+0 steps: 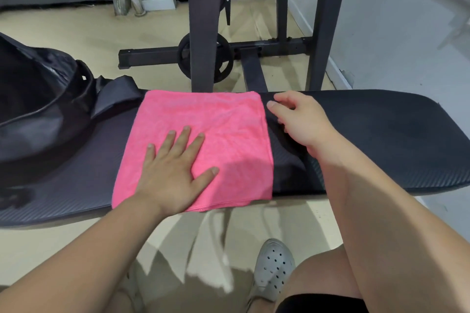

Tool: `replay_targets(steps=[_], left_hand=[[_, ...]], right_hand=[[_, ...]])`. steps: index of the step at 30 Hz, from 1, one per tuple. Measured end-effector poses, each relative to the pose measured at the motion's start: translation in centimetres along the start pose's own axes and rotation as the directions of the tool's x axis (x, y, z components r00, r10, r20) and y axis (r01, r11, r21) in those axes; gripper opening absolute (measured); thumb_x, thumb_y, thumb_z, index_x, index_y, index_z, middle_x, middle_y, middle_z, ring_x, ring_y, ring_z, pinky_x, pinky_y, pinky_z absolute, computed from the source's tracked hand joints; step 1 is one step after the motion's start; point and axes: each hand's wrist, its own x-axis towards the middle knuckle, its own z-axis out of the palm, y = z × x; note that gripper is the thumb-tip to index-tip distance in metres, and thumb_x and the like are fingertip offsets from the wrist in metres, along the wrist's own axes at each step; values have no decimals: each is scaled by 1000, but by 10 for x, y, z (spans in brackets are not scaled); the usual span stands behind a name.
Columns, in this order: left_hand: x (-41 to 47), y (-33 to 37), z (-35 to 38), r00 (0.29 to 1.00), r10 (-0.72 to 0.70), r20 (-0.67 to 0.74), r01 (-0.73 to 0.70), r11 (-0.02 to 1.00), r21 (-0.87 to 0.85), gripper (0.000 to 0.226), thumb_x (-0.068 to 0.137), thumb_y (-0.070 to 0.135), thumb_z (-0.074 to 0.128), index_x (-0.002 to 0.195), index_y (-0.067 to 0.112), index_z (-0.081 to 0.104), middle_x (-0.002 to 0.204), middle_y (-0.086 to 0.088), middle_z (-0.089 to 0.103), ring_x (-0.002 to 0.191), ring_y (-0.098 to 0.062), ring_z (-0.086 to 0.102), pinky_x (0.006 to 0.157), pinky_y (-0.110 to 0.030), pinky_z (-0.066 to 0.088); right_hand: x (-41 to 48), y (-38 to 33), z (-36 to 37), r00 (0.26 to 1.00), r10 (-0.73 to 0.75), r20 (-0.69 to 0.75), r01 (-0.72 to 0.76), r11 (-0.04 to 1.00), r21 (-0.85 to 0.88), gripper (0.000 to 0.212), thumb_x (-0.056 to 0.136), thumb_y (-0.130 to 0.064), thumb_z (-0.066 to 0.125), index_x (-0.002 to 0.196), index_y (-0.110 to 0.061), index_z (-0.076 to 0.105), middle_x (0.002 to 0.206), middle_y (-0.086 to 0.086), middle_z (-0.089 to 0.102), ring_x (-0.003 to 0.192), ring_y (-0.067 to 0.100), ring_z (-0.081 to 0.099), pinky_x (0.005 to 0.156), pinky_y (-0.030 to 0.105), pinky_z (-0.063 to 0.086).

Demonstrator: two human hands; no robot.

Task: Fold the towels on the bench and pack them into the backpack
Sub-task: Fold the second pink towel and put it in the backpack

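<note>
item: pink towel [216,122], folded to a near-square and lying flat across the middle of the black bench [381,134], its slightly longer axis running near to far and its near edge just over the bench's front rim. left hand [173,175]: palm down on the towel's near-left part, fingers [187,134] straight and spread, pressing, gripping nothing. right hand [302,119]: off the towel, just beside its far-right corner, fingers [273,104] loosely bent, nothing plainly held. dark fabric [287,160] lies along the towel's right edge; whether it is a second towel cannot be told. backpack [38,99]: open-mouthed at the bench's left end, one strap touching the towel's far-left corner. judgement: the bag lies left of the towel, on the left hand's side, so packing runs leftward; a further fold would likely carry the right edge the same way.
</note>
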Motion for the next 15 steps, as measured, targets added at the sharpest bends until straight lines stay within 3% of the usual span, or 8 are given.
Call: replay_targets(steps=[2, 4, 7, 10, 15], left_hand=[[-4, -11, -2, 999, -33, 12, 33, 999, -7, 94, 75, 87, 2, 157, 42, -6, 166, 10, -18, 154, -20, -13, 123, -56, -2], [-5, -13, -4, 999, -45, 25, 46, 999, -29, 95, 75, 87, 4, 158, 41, -3, 167, 9, -15, 155, -21, -11, 122, -59, -1], [-7, -4, -10, 997, -40, -61, 37, 998, -50, 91, 78, 80, 13, 158, 37, 13, 169, 4, 0, 155, -25, 1, 121, -62, 5], [-14, 11, -6, 991, 60, -117, -73, 992, -104, 86, 82, 78, 14, 157, 36, 21, 169, 6, 8, 155, -21, 5, 121, -61, 6], [-14, 17, 11, 994, 99, -51, -101, 993, -56, 87, 82, 80, 8, 159, 40, 4, 169, 8, -7, 155, -21, -10, 120, -62, -4]], right_hand=[[0, -4, 4, 1000, 29, -10, -30, 990, -139, 42, 91, -48, 63, 98, -9, 74, 93, 8, 73, 84, 22, 67, 82, 39, 54], [-5, -11, 8, 994, 82, 71, -53, 939, -340, 58, 92, -52, 61, 77, 3, 68, 73, 17, 67, 67, 30, 60, 66, 40, 50], [-16, -22, 18, 977, 133, 169, -23, 846, -533, 65, 83, -64, 65, 52, -10, 44, 52, 2, 45, 53, 24, 45, 52, 37, 35], [-28, -31, 29, 952, 134, 277, 25, 862, -505, 61, 78, -60, 74, 52, -16, 40, 53, -3, 43, 53, 18, 43, 54, 33, 33], [-44, -33, 41, 931, 17, 364, 51, 983, -175, 32, 79, -38, 82, 77, -15, 60, 64, -9, 51, 62, 10, 47, 61, 30, 39]])
